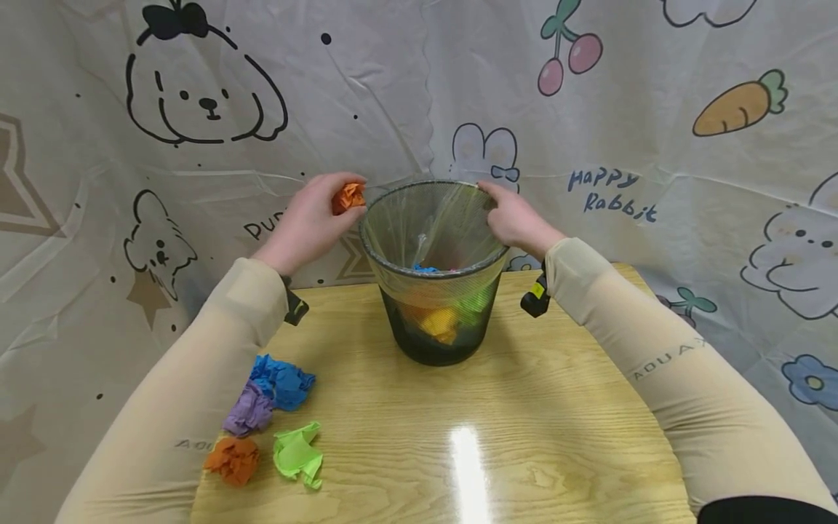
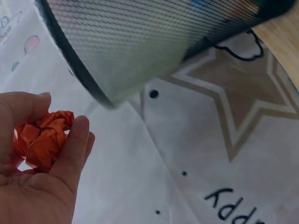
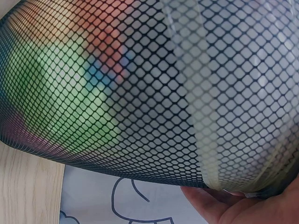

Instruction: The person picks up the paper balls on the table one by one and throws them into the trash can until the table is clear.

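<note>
My left hand [image 1: 310, 222] holds a crumpled orange paper ball [image 1: 349, 197] just left of a black mesh wastebasket [image 1: 435, 354]. In the left wrist view the thumb and fingers wrap the paper ball [image 2: 46, 140], apart from the basket's rim. A thin see-through liner bag [image 1: 399, 225] covers the inside and folds over the rim. The right hand [image 1: 520, 222] grips that rim on the right side; the right wrist view shows its fingers [image 3: 210, 205] at the rim's edge. Crumpled papers in several colours show through the mesh wall [image 3: 154, 107].
On the wooden table [image 1: 524, 437], front left, lie a blue paper ball [image 1: 284, 382], a purple one [image 1: 249, 410], an orange one [image 1: 233, 461] and a light green one [image 1: 297, 455]. A printed cloth [image 1: 393, 87] hangs behind the table.
</note>
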Motion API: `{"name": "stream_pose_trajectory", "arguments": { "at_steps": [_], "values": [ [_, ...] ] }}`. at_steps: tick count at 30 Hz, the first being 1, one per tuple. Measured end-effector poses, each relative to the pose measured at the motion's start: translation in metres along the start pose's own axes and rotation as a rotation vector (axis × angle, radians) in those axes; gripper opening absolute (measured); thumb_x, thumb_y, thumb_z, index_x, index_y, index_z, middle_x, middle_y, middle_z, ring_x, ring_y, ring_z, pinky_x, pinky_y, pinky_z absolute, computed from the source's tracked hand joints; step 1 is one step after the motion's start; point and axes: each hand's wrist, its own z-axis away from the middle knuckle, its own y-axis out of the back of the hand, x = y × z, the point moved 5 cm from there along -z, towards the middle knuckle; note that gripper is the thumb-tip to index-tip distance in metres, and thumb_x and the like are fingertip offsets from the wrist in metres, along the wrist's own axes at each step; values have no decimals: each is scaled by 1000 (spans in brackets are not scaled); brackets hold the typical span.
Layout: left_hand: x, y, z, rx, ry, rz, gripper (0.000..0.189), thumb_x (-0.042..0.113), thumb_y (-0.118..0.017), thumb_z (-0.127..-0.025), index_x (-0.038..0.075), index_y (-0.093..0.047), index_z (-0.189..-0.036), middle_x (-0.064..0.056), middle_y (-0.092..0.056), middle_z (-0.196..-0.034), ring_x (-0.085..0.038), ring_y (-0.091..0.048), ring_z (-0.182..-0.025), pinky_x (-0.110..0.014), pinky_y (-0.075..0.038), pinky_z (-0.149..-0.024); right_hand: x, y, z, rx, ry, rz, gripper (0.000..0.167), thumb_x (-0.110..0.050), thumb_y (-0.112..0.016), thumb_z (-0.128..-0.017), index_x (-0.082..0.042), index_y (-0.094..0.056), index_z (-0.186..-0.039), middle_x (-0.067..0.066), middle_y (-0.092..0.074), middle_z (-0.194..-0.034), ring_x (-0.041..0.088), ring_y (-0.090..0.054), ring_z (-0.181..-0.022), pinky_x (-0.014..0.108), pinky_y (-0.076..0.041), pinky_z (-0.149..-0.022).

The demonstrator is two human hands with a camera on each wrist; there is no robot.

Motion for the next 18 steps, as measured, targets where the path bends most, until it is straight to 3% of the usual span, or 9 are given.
{"name": "stream_pose_trajectory", "arguments": {
  "at_steps": [3,7,18],
  "values": [
    [10,-5,-4,-11,-26,11,47,17,-66,-101,8,-56,-146,-15,-54,-141,-29,-52,-124,-45,-46,-102,0,1,0,4,1,2,73,4,-31,-98,-14,-14,-166,10,-14,-170,29,-23,-151,44,-33,-114],
    [24,-12,-11,-42,-61,20,47,15,-67,-100,7,-56,-145,-16,-53,-142,-29,-51,-125,-44,-47,-101,0,2,-1,8,3,7,73,4,-31,-97,-14,-15,-166,10,-15,-170,28,-13,-155,43,-22,-122],
    [50,-36,-19,-211,-105,21,52,16,-69,-99,10,-52,-149,-11,-54,-140,-24,-54,-120,-38,-47,-100,-1,1,0,8,8,9,72,4,-30,-97,-13,-16,-166,9,-15,-170,28,-13,-155,43,-17,-123]
  ]
}}
